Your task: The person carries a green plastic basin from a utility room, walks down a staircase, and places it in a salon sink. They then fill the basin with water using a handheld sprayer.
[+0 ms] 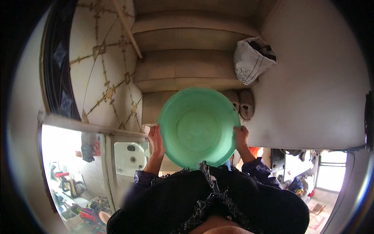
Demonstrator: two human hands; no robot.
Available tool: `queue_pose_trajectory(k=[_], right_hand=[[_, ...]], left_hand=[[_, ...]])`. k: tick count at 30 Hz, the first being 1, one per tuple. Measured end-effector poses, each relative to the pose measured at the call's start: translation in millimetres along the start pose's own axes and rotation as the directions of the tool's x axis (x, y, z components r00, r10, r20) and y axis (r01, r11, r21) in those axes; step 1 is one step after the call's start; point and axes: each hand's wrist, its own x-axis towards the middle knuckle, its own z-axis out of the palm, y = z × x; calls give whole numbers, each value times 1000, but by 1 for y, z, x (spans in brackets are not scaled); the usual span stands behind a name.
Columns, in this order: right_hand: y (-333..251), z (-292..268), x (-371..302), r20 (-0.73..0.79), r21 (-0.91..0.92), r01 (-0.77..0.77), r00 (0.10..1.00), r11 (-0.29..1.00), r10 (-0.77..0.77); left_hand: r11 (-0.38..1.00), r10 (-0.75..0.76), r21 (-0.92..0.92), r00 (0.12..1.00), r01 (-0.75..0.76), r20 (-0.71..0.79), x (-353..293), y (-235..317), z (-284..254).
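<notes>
A large round green plastic basin (196,132) is held level in front of my body, and nothing shows inside it. My left hand (156,140) grips its left side, fingers curled beneath the rim. On the opposite side, my right hand (241,137) clasps the rim, thumb uppermost. The basin's near edge comes close to my dark jacket (210,191). Most of the fingers are hidden by the basin wall.
Stairs (187,64) rise ahead, with a white bag (252,60) of dark contents on the right side. Brown shoes (246,103) sit just beyond the basin. A tiled wall (105,70) stands left, a plain wall (307,78) right. A white washbasin (130,158) is at lower left.
</notes>
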Motion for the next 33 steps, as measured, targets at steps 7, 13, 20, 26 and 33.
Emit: queue_pose_trajectory(k=[7, 13, 20, 26, 33], right_hand=[[-62, 3, 30, -41, 47, -6, 999, 999, 8], [-113, 7, 59, -22, 102, 171, 985, 980, -170], [-170, 9, 71, 52, 139, 144, 987, 980, -153], [-218, 16, 84, 108, 65, 104, 988, 992, -111], [-254, 44, 120, 170, 101, 117, 976, 988, -133]], left_hand=[[987, 57, 148, 998, -54, -15, 17, 43, 45], [769, 293, 582, 955, -265, 48, 33, 70, 62], [996, -84, -17, 982, 83, -170, 51, 100, 62], [990, 131, -25, 978, -137, -160, 48, 163, 78], [992, 125, 34, 975, -121, -182, 70, 215, 102]])
